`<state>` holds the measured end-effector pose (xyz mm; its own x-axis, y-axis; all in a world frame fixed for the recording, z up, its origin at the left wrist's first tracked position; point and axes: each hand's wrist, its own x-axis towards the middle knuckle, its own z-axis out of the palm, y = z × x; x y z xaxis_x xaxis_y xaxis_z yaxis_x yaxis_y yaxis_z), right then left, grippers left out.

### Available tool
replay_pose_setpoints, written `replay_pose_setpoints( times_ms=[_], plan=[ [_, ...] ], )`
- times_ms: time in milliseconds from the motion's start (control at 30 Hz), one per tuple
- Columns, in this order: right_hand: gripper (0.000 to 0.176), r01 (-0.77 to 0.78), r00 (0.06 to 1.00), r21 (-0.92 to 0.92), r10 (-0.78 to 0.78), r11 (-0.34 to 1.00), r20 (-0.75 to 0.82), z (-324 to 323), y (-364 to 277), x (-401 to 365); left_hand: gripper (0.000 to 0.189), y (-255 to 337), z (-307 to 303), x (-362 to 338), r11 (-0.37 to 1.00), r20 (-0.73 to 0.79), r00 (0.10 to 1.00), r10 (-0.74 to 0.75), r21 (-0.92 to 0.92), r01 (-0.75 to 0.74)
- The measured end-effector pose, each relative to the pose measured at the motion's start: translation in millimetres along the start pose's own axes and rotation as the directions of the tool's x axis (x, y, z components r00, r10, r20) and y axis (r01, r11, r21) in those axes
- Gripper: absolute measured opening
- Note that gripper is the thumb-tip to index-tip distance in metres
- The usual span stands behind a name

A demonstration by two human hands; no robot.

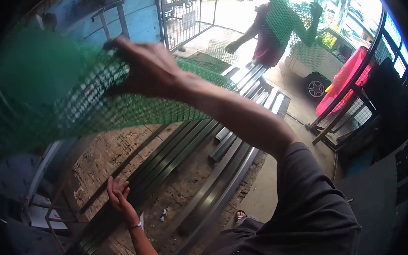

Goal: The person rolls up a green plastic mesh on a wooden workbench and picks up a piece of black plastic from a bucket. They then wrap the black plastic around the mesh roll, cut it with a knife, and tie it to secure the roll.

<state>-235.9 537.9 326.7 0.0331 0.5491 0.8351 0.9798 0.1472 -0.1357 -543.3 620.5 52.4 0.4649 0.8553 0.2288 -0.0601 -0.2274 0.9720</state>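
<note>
A sheet of green plastic mesh (165, 112) stretches across the upper left of the head view, over the far part of the work table. My right hand (151, 67) is raised at its near edge, the thumb and fingers round the mesh, slightly blurred by motion. Lower down, my left hand (119, 198) hovers over dark metal profiles (168, 153), fingers stretched out and holding nothing. Several of these long profiles lie side by side on the worn wooden table (105, 154). Lighter metal profiles (220, 171) lie to their right.
Beyond the table stands another person (273, 30), partly behind green mesh, one hand raised. A pale vehicle (298, 61) is parked behind. Pink cloth (343, 81) hangs by a metal mesh gate (352, 113) at the right. A blue wall (141, 21) stands at the far left.
</note>
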Motion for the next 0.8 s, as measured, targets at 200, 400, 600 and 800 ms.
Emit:
replay_pose_setpoints(
  times_ms=[200,400,600,800],
  plan=[
    [0.083,-0.032,0.966,0.025,0.037,0.999,-0.255,-127.6,12.4,14.9,0.077,18.7,60.1,6.1,0.996,0.075,0.997,0.024,-0.085,-0.017],
    [0.041,-0.144,0.861,-0.105,0.072,0.984,-0.503,-241.9,37.1,-23.1,0.076,38.2,126.8,-12.9,0.995,0.124,0.992,0.038,-0.101,-0.025],
    [0.041,-0.133,0.899,0.16,0.187,0.978,-0.397,-380.4,100.2,-100.5,0.07,45.2,191.0,-48.4,0.992,0.128,0.991,-0.039,-0.116,0.054],
    [0.041,-0.238,0.823,0.249,0.331,0.939,-0.461,-507.1,106.9,-169.5,0.068,30.4,239.0,-87.1,0.997,0.154,0.985,-0.082,0.007,0.082]
  ],
)
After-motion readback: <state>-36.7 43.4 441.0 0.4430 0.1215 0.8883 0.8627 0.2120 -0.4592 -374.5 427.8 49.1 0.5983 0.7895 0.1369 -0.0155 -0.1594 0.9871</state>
